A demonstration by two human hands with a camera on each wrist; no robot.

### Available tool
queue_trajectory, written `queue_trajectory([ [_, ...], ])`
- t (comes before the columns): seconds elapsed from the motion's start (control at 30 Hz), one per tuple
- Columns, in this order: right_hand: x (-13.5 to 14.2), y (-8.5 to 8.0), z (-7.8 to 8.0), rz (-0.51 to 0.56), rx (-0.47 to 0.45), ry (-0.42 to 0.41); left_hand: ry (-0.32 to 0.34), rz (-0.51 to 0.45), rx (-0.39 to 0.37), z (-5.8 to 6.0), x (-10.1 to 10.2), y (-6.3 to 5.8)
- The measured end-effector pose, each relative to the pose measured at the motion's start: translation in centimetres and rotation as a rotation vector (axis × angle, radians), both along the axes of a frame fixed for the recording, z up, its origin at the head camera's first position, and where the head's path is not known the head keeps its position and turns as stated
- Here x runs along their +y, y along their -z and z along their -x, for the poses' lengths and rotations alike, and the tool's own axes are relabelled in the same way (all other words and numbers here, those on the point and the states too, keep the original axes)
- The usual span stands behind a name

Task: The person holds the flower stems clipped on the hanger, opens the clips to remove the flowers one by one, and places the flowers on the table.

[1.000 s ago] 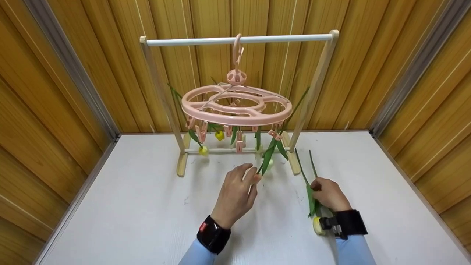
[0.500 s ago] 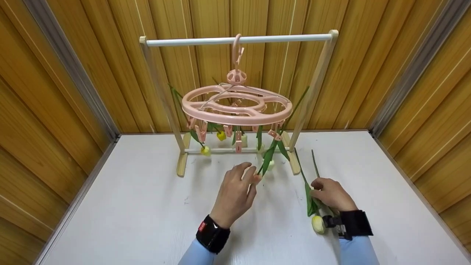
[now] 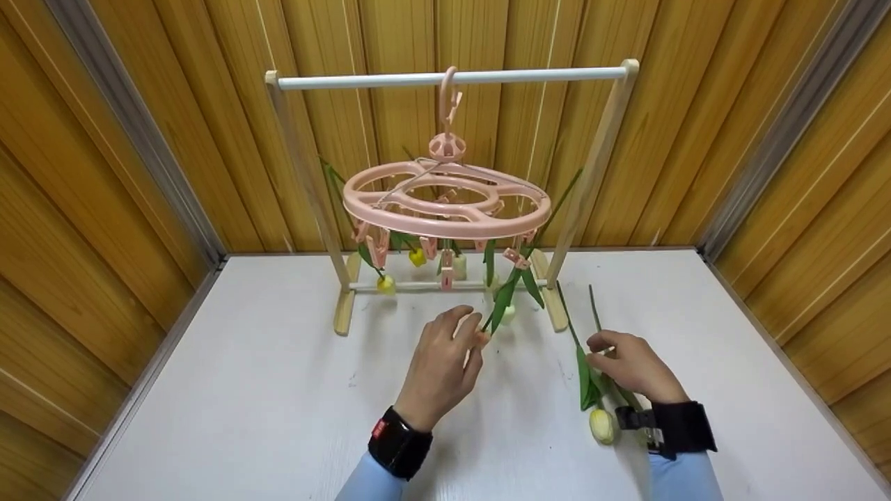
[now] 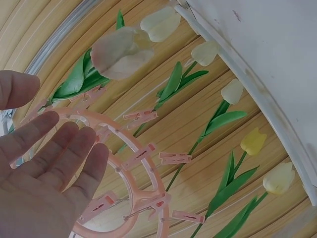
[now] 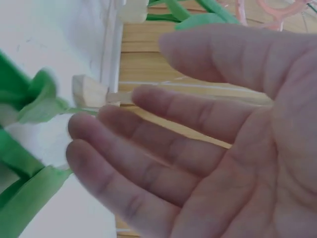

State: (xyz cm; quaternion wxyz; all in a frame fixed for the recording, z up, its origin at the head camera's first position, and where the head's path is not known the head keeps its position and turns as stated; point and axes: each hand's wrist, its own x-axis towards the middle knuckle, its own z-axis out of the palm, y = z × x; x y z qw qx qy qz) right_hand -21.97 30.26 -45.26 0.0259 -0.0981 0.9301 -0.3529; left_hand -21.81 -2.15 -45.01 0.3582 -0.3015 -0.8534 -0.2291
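In the head view my left hand (image 3: 442,369) is raised beside a hanging pale pink tulip (image 4: 124,52), whose bloom it partly hides. The left wrist view shows its fingers extended and holding nothing, just short of the pink clips. My right hand (image 3: 632,362) is over two tulips on the table, fingers loosely spread; nothing is in its palm in the right wrist view. One of these has a pale yellow bloom (image 3: 602,426); the other's stem (image 3: 594,306) runs under the hand, its bloom hidden. A pink oval clip hanger (image 3: 445,226) carries several upside-down tulips.
A wooden stand with a white top rod (image 3: 543,74) bears the hanger's hook. Its feet (image 3: 343,313) rest on the white table (image 3: 243,390). Wood-patterned walls (image 3: 104,209) enclose the back and both sides. Yellow tulips (image 4: 253,141) and white ones hang at the hanger's far side.
My right hand has shifted slightly to the right and its fingers have loosened, uncovering more of the pale yellow bloom. My left hand stays nearly still; the hanger sways slightly.
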Motion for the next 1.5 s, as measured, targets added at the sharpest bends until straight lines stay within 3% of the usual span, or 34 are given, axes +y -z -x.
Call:
queue_trajectory([
  [0.37, -1.9, -1.9, -0.8, 0.059, 0.221, 0.04, 0.089, -0.121, -0.06, -0.2, 0.2, -0.9],
  [0.8, -6.0, -3.1, -0.9, 0.236, 0.301, 0.088, 0.138, -0.248, -0.195, -0.3, 1.4, -2.5],
  [1.1, -9.4, -2.9, -0.4, 0.475, 0.432, 0.036, 0.181, -0.322, -0.12, 0.4, 2.1, -3.5],
  [1.3, -11.4, -2.1, 0.6, 0.513, 0.506, -0.037, 0.184, -0.33, -0.069, 0.7, 2.5, -3.9],
  [1.5, -12.2, -1.5, 1.3, 0.549, 0.522, -0.125, 0.196, -0.308, -0.054, 1.0, 2.7, -3.8],
])
